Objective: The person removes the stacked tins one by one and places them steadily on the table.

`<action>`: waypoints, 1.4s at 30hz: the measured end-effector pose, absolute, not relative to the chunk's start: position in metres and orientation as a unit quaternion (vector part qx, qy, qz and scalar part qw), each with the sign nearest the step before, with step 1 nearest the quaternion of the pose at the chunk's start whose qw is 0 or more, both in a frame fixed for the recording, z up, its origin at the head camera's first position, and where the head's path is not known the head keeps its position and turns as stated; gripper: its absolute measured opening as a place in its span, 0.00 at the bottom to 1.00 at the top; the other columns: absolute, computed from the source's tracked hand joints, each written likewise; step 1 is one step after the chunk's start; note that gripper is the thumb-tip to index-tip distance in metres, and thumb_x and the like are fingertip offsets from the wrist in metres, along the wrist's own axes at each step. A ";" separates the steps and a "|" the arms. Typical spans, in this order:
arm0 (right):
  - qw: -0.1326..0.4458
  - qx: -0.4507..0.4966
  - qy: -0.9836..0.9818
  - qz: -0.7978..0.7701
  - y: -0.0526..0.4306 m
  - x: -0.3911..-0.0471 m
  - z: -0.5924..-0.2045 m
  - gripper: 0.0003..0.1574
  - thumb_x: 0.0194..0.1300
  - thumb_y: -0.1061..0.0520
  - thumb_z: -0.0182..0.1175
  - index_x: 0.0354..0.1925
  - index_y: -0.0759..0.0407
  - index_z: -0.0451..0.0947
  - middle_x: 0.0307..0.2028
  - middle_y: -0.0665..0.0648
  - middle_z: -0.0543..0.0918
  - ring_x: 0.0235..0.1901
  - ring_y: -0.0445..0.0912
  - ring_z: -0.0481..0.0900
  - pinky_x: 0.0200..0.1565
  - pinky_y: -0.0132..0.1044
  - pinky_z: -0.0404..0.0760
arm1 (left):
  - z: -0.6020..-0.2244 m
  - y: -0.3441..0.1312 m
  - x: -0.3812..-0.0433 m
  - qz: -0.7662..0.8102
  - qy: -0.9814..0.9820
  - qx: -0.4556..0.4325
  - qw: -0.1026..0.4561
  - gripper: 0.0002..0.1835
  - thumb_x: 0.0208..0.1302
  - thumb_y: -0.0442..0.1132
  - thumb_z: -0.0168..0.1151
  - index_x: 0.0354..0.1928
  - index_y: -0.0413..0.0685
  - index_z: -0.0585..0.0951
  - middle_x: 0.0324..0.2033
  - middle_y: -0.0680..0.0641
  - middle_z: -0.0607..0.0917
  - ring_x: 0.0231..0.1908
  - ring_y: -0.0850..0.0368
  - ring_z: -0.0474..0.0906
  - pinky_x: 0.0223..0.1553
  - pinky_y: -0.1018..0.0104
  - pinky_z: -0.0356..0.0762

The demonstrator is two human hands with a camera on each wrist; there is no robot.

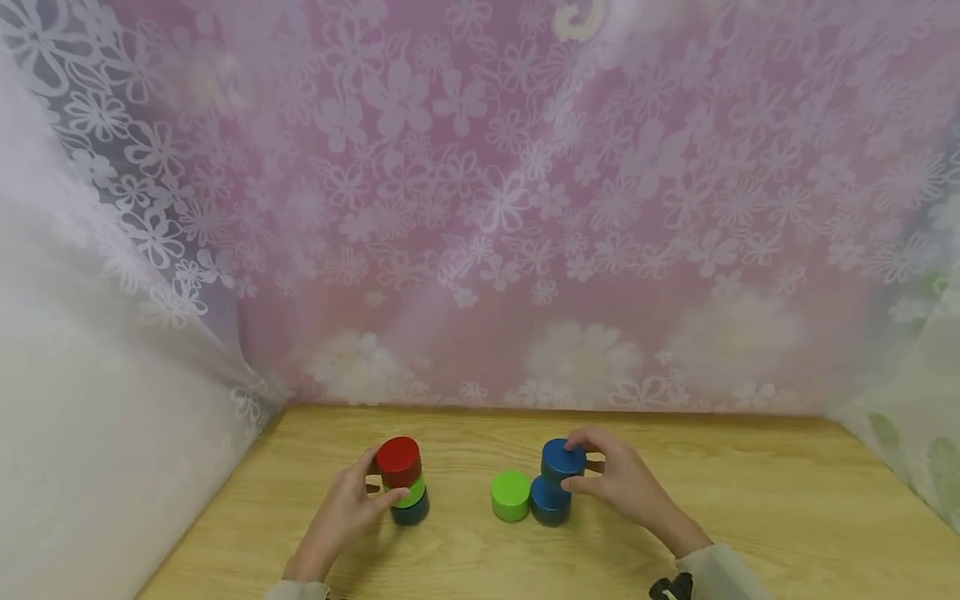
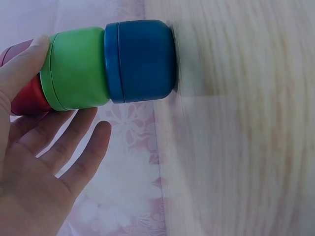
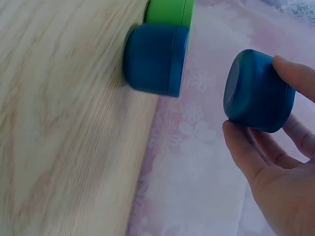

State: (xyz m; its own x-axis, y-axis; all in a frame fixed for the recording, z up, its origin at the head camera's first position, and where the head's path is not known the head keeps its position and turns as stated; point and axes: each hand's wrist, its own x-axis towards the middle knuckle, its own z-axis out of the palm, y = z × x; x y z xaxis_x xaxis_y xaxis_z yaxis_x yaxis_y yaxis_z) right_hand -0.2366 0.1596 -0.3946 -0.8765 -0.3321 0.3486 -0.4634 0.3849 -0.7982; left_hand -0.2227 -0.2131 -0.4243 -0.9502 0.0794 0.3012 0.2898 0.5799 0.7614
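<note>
On the left, a red tin (image 1: pixel 400 460), a green tin (image 2: pixel 78 69) and a blue tin (image 2: pixel 142 61) stand stacked, red on top and blue on the tabletop. My left hand (image 1: pixel 345 506) grips the red tin from the left, thumb across where red meets green. Another blue tin (image 3: pixel 258 91) is pinched between the thumb and fingers of my right hand (image 1: pixel 624 483). In the right wrist view it hangs in the air, slightly tilted, with a gap between it and a lower blue tin (image 3: pixel 155 59). Beside that lower tin sits a second green tin (image 1: pixel 511 497).
The wooden table (image 1: pixel 465 558) carries all the tins. Behind it hangs a pink curtain (image 1: pixel 480 208) with white flowers, and whitish cloth (image 1: pixel 97 400) closes off the left side. Bare wood shows between the left stack and the second green tin.
</note>
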 end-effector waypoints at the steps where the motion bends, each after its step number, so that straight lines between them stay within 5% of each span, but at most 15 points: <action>1: 0.065 0.237 -0.832 0.497 0.162 -0.237 -0.395 0.24 0.57 0.66 0.75 0.49 0.65 0.77 0.50 0.63 0.80 0.51 0.61 0.80 0.51 0.54 0.84 | -0.424 -0.213 -0.223 -0.446 -0.881 -0.105 0.117 0.34 0.57 0.35 0.78 0.64 0.35 0.75 0.51 0.44 0.85 0.52 0.44 0.81 0.44 0.58 0.86; 42: -0.003 0.243 -0.864 0.442 0.199 -0.243 -0.420 0.24 0.50 0.63 0.79 0.37 0.60 0.73 0.43 0.59 0.78 0.44 0.55 0.79 0.39 0.41 0.83 | -0.420 -0.213 -0.221 -0.449 -0.879 -0.111 0.115 0.33 0.56 0.34 0.78 0.62 0.34 0.75 0.51 0.40 0.85 0.53 0.41 0.81 0.43 0.60 0.86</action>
